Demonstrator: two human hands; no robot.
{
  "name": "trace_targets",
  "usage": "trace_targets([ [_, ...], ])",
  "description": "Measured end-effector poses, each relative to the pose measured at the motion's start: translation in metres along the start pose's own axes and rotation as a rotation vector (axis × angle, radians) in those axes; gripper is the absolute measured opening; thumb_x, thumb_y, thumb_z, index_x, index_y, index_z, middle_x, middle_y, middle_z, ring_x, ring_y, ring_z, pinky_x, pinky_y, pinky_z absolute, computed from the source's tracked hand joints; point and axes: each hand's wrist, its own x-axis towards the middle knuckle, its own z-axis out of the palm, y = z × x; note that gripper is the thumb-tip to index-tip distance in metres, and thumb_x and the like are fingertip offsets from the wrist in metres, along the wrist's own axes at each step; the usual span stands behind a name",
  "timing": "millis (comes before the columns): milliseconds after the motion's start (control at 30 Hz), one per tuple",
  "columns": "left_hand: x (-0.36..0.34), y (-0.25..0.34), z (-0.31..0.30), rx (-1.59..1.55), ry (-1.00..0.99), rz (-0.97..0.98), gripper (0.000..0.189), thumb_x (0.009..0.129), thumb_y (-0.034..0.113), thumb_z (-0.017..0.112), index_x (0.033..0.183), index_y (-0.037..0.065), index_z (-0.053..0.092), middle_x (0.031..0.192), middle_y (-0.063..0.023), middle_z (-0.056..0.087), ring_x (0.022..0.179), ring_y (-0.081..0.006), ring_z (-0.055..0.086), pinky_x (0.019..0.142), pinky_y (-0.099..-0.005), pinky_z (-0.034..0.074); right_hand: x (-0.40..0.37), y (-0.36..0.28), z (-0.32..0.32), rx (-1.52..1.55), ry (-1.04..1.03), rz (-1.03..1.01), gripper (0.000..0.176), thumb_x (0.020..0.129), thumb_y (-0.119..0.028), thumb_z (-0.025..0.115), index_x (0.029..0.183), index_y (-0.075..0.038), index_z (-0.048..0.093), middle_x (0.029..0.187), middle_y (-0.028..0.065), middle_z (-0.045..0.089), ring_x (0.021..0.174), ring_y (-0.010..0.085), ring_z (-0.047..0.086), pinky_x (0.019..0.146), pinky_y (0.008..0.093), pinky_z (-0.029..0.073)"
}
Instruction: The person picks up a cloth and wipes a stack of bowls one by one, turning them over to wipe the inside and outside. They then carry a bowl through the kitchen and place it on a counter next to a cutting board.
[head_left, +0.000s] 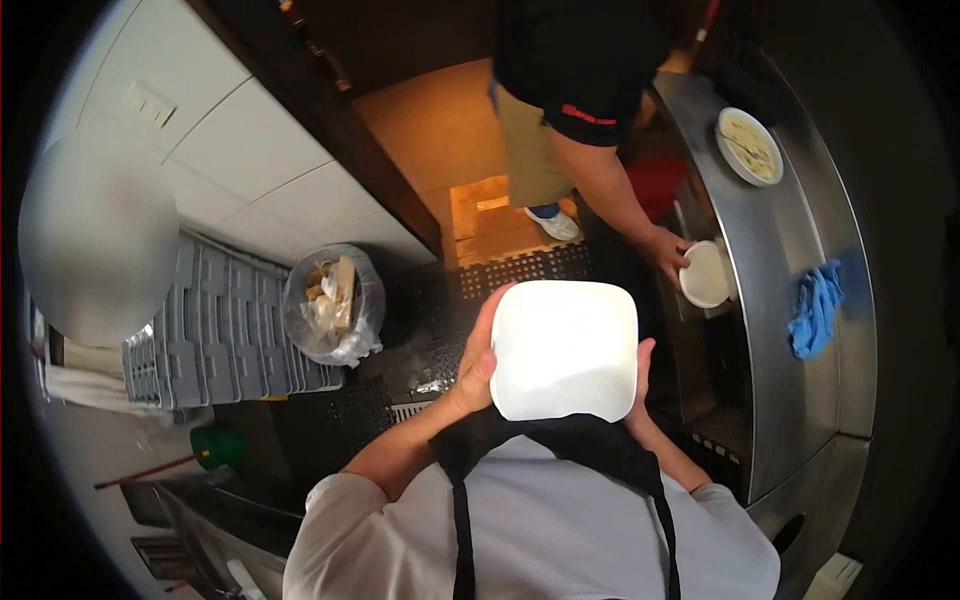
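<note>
A white, rounded-square plate point(564, 345) is held level in front of my chest. My left hand point(478, 365) grips its left edge, thumb on the rim and fingers hidden underneath. At the opposite edge, my right hand point(642, 378) holds the plate, its thumb side showing and the other fingers out of sight below. Ahead to the right, another person's hand point(668, 252) holds a white bowl point(706, 275) at the opening under the steel counter.
The steel counter point(770, 400) runs along the right, bearing a bowl of food point(749, 147) and a blue cloth point(816, 310). A co-worker point(580, 70) stands ahead. To the left are a lined trash bin point(335, 305) and stacked grey racks point(215, 330).
</note>
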Motion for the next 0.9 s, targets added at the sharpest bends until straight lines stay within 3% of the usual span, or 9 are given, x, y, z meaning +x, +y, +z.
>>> trace_targets([
  [267, -0.020, 0.036, -0.076, -0.044, 0.298, 0.047, 0.110, 0.081, 0.076, 0.059, 0.154, 0.004, 0.020, 0.148, -0.0163, 0.038, 0.138, -0.0285, 0.038, 0.114, -0.0432, 0.031, 0.087, 0.030, 0.069, -0.173, -0.158, 0.173, 0.073, 0.106, -0.055, 0.014, 0.155, -0.002, 0.021, 0.151, 0.0136, 0.038, 0.139, 0.0234, 0.037, 0.116, 0.0366, 0.027],
  [433, 0.010, 0.041, -0.115, -0.094, 0.344, 0.016, 0.112, 0.079, 0.076, 0.060, 0.154, 0.004, 0.019, 0.149, -0.0163, 0.036, 0.137, -0.0294, 0.039, 0.113, -0.0445, 0.033, 0.142, 0.028, 0.103, -0.346, -0.124, 0.125, 0.087, 0.099, -0.070, 0.019, 0.150, -0.002, 0.036, 0.141, 0.0115, 0.051, 0.127, 0.0224, 0.052, 0.107, 0.0365, 0.041],
  [733, 0.121, 0.038, -0.190, -0.025, 0.469, 0.048, 0.109, 0.082, 0.075, 0.056, 0.155, 0.004, 0.018, 0.150, -0.0165, 0.035, 0.138, -0.0296, 0.038, 0.114, -0.0443, 0.032, 0.306, 0.006, 0.131, -0.446, -0.227, 0.217, 0.082, 0.102, -0.066, 0.016, 0.148, -0.001, 0.039, 0.136, 0.0104, 0.056, 0.122, 0.0204, 0.056, 0.104, 0.0345, 0.044],
  [900, 0.187, 0.060, -0.210, -0.010, 0.509, 0.099, 0.107, 0.084, 0.075, 0.052, 0.154, 0.002, 0.018, 0.150, -0.0167, 0.036, 0.139, -0.0282, 0.037, 0.114, -0.0423, 0.031, 0.382, -0.009, 0.137, -0.351, -0.212, 0.302, 0.081, 0.102, -0.065, 0.019, 0.148, -0.001, 0.039, 0.136, 0.0117, 0.055, 0.123, 0.0218, 0.056, 0.105, 0.0365, 0.045],
])
